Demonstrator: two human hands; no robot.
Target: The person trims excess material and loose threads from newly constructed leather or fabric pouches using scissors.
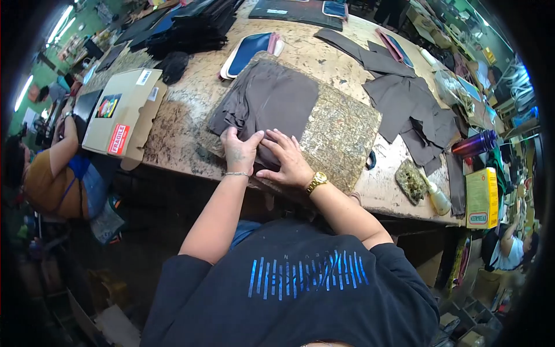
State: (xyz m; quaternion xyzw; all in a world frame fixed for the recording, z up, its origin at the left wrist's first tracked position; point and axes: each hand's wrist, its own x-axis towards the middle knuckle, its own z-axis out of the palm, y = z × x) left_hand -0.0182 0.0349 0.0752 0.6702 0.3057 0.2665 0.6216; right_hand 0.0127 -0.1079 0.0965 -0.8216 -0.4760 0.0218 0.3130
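Layered dark brown fabric (289,95) lies over the left part of a worn, speckled board (341,127) on the workbench. At the fabric's lower left edge, my left hand (240,151) has its fingers curled round the bunched layers, with the thumb toward the right. Beside it, my right hand (287,162) lies with fingers spread on the fabric's near edge, the thumb pointing left. The two hands nearly touch at the left thumb and right fingertips. My left fingertips are partly hidden by the folds.
An open cardboard box (118,110) sits left; a dark stack (191,29) is behind. More brown pieces (410,104), a purple bottle (474,143), a glue bottle (438,199) and a yellow box (482,198) are right. People sit at both sides.
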